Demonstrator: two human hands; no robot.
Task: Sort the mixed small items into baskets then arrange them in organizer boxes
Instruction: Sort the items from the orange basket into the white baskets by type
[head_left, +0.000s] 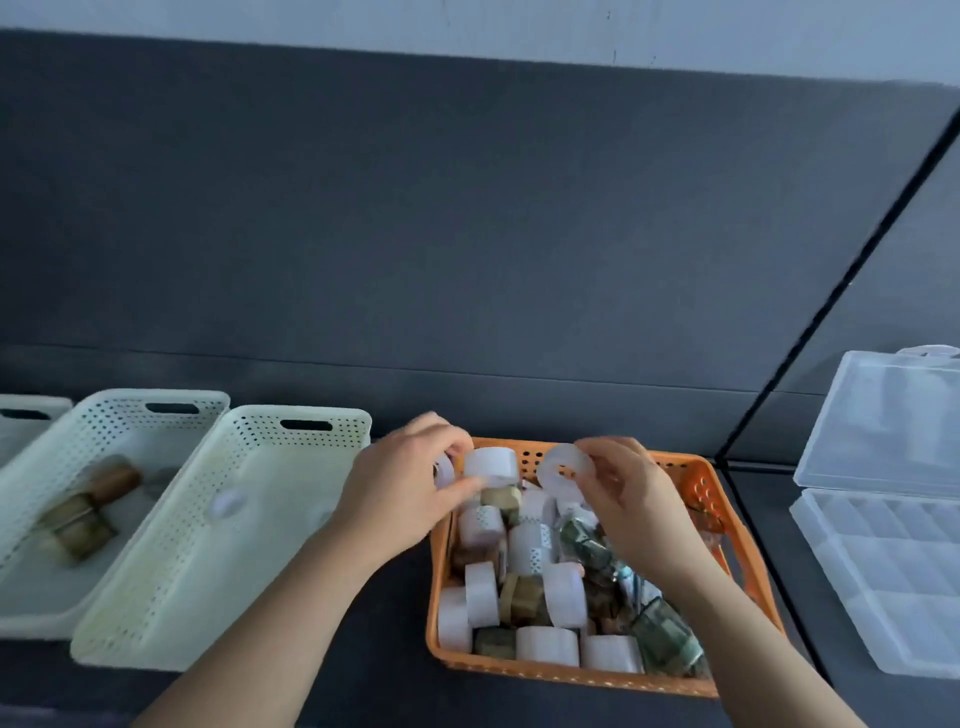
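Left hand (410, 488) pinches a white roll (491, 464) between thumb and fingers. Right hand (631, 499) pinches a second roll (558, 467) the same way, both over the far end of the orange basket (571, 675). That perforated plastic basket is packed with white, patterned and olive-brown rolls, and any print is too blurry to read. Just left sits a cream basket (171, 571) with dotted walls and a pale blurry roll inside. It touches a far basket (47, 488) holding brown rolls (83, 519). Off right, past some bare dark worktop (384, 649), a clear organizer box (893, 571) lies open with its lid (883, 415) up, showing gridded compartments.
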